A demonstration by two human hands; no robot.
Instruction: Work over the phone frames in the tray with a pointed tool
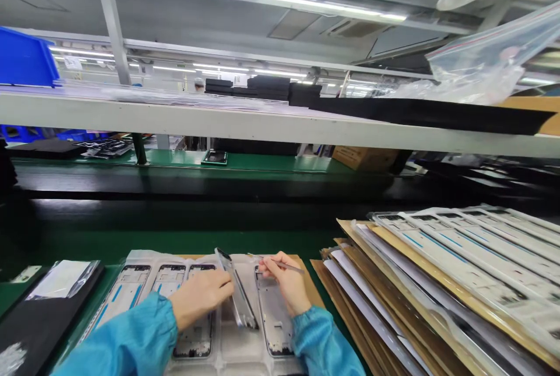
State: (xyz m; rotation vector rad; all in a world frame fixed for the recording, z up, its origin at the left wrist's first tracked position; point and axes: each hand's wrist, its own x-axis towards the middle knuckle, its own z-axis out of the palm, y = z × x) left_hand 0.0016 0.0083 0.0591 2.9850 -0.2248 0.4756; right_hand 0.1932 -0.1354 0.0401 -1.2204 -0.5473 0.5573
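My left hand [203, 294] is closed on the edge of a phone frame [240, 291], which it holds tilted above a white plastic tray [236, 344]. Pinched in my right hand [282, 277] is a thin pair of tweezers [289, 266], its tip pointing left toward the upper end of the held frame without visible contact. Below that hand, another phone frame [275, 317] lies in the tray's right slot. More frames rest in the slots to the left, among them a light frame [125, 289] with blue strips. My left forearm partly covers these.
To the right rises a stack of cardboard sheets [350, 288] topped by trays of phone frames [472, 247]. A black pad with a clear bag [61, 278] lies at the left. A white shelf [219, 124] crosses overhead, holding a blue bin [26, 58].
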